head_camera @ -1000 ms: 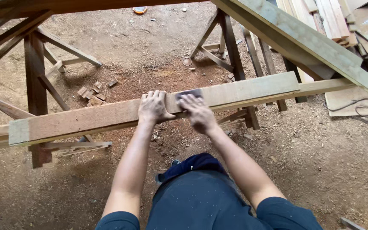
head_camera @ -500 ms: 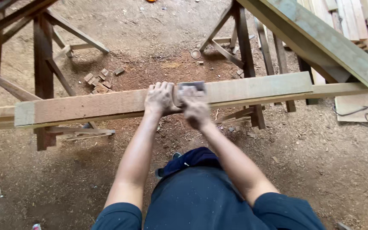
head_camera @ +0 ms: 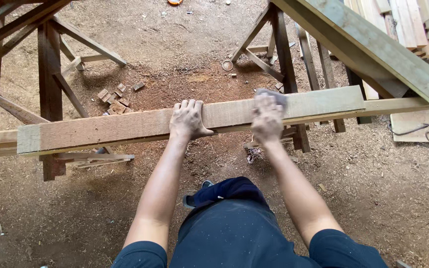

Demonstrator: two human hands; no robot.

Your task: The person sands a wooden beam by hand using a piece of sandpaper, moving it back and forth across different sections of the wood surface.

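Observation:
A long pale wooden plank [head_camera: 100, 131] lies across two wooden sawhorses in front of me. My left hand [head_camera: 188, 120] rests flat on its top face with the fingers over the far edge, holding it steady. My right hand [head_camera: 267, 119] is blurred with motion and presses a dark grey sanding sheet [head_camera: 274, 94] against the plank, a hand's width to the right of the left hand. My dark blue trousers fill the bottom of the view.
A left sawhorse [head_camera: 50, 94] and a right sawhorse [head_camera: 286, 54] hold the plank. A second long beam [head_camera: 373, 47] slants across the top right. Stacked boards [head_camera: 408, 20] lie at the far right, small wood offcuts [head_camera: 115, 97] on the sawdust floor, a cable [head_camera: 423, 131] at right.
My right hand has slid the sanding sheet to the right along the plank, away from my left hand. The left hand has stayed on the plank.

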